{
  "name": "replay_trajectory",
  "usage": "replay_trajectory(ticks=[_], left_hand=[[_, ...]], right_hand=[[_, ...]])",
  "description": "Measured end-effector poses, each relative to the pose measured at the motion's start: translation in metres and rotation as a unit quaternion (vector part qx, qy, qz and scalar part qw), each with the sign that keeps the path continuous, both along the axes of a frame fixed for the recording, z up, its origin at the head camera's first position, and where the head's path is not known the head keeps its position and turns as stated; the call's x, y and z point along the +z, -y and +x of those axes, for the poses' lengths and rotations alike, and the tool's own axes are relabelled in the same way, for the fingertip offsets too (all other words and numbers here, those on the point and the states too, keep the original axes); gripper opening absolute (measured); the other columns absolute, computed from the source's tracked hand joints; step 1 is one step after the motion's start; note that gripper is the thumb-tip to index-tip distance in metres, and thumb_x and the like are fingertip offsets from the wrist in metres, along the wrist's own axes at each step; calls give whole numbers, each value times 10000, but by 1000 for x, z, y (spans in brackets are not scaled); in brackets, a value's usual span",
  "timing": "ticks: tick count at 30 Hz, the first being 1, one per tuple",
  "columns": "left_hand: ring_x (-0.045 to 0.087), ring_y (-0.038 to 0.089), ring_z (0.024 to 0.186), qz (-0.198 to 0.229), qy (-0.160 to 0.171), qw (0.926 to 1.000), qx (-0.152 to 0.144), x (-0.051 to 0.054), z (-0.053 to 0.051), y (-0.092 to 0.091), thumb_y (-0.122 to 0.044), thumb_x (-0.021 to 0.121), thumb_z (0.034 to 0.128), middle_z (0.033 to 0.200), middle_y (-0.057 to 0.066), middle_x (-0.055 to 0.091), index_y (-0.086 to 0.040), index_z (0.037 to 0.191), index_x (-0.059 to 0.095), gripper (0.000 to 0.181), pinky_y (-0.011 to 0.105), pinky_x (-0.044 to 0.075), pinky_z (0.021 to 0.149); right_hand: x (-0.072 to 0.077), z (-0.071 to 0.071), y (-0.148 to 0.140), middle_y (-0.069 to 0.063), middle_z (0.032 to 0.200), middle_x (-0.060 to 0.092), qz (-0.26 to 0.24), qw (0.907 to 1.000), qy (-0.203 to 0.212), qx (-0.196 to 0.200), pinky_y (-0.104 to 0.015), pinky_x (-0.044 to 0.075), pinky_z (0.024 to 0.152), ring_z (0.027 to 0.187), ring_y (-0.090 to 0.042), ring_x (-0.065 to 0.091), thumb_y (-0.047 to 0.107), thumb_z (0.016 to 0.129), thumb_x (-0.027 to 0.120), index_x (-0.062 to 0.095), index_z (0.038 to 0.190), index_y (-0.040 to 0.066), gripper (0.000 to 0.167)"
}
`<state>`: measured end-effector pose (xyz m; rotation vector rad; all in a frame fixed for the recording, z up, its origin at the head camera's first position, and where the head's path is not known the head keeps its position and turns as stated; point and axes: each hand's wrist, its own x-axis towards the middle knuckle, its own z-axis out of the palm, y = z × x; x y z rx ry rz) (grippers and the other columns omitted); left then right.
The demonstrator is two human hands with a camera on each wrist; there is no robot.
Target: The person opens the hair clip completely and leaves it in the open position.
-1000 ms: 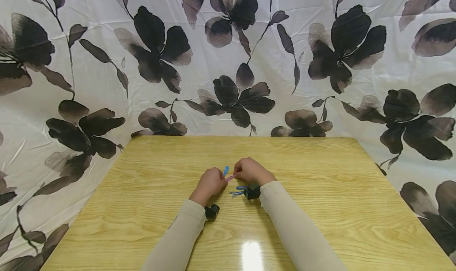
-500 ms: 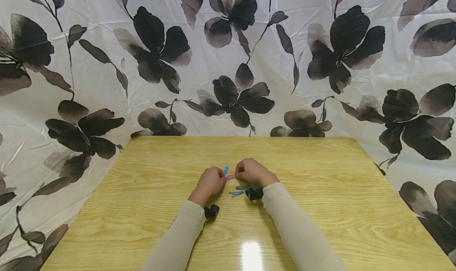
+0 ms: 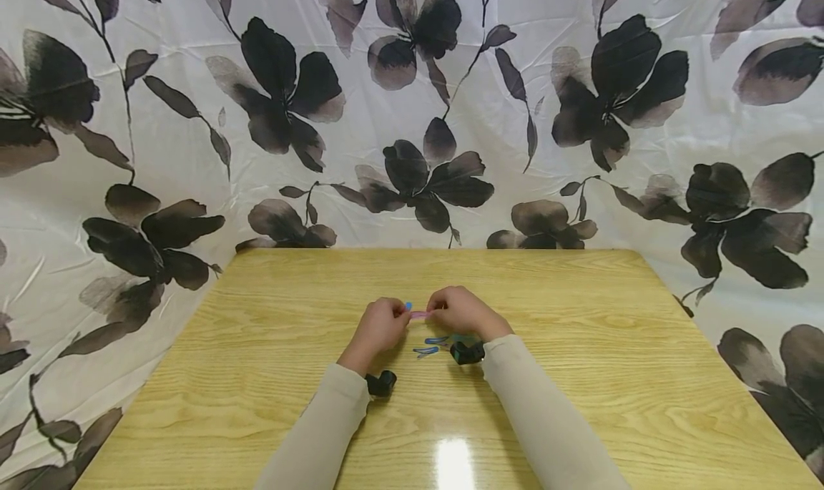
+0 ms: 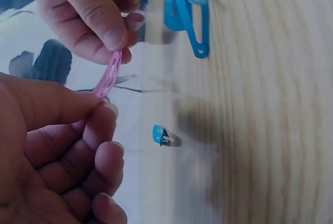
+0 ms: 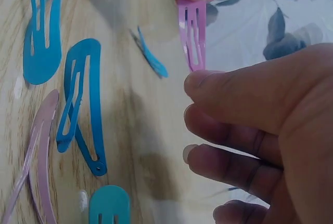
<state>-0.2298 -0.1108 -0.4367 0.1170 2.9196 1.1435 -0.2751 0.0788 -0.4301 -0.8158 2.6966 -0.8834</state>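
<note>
A pink snap hair clip [image 3: 419,315] is held above the table between my two hands. My left hand [image 3: 381,327] pinches one end between thumb and forefinger, as the left wrist view shows. At the other end, the thumb and fingers of my right hand [image 3: 466,311] pinch the same clip. Its slotted face [image 5: 193,31] shows in the right wrist view. Just beyond my left fingertips lies a blue hair clip [image 3: 408,306], partly hidden in the head view. Two more blue clips, one of them a spread-open clip [image 5: 95,99], lie near my right wrist.
Under my right wrist the right wrist view also shows a pink clip [image 5: 44,151], a teal clip [image 5: 109,203] and another blue clip [image 5: 41,47]. The wooden table [image 3: 290,404] ends at a floral cloth [image 3: 438,82] behind.
My right hand has shifted slightly to the right. The pink clip has risen a little and turned more level. My left hand now covers more of the far blue clip.
</note>
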Motion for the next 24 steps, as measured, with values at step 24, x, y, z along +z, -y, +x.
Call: replay_trajectory(ticks=[24], left_hand=[[529,162,726,1026,-410,9936,-216,8,10,-3,-282,557,992,872,67,650,-93,1016,673,223,298,446,654]], right_hand=[[2,20,-23,9,969,689,-1308,9911,45,-232,-325,488,744,842,-131,582,245,972,594,716,1059,95,211]])
